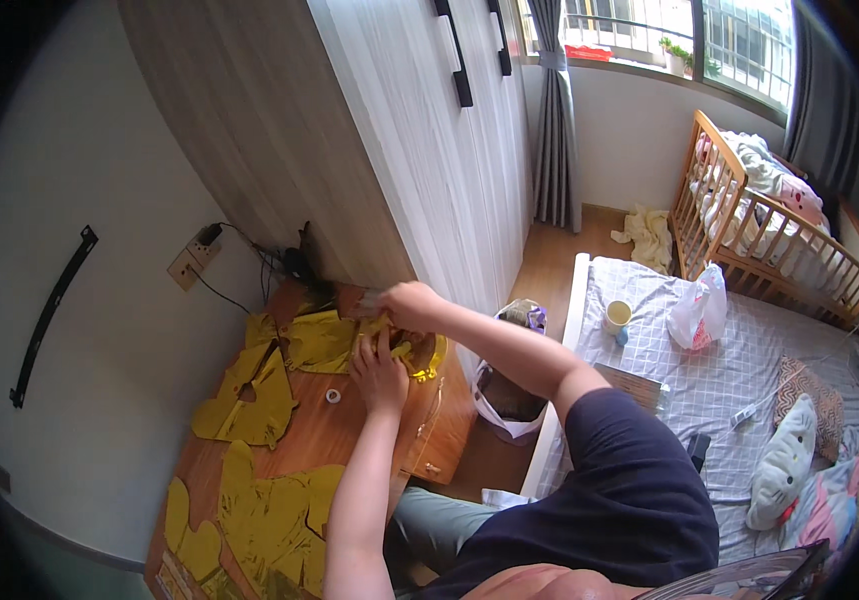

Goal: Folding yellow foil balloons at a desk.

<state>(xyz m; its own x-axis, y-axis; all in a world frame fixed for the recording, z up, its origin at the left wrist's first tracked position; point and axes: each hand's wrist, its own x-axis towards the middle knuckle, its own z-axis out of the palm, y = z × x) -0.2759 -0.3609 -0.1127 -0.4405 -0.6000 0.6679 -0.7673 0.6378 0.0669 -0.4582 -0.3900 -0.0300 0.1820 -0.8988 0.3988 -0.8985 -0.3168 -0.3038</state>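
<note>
Flat, uninflated gold foil balloons (pixel 247 398) lie across a brown wooden desk (pixel 294 425). At the desk's far right part, my left hand (pixel 379 376) rests on gold foil, its fingers stretched out over it. Just beyond it, my right hand (pixel 411 306) is closed above the same foil, fingertips pointing left. A pale blur shows by its fingertips; what it holds is not clear. Bunched gold foil (pixel 429 362) hangs near the desk's right edge, beside my left hand. A small white roll of tape (pixel 333 396) lies left of that hand.
More gold foil (pixel 274 515) covers the near desk. Cables run from a wall socket (pixel 189 264). A wardrobe (pixel 419 150) stands behind. Right of the desk are a bag (pixel 509 405) and a bed with a cup (pixel 617 317), a plastic bag (pixel 699 310) and plush toys (pixel 787 465).
</note>
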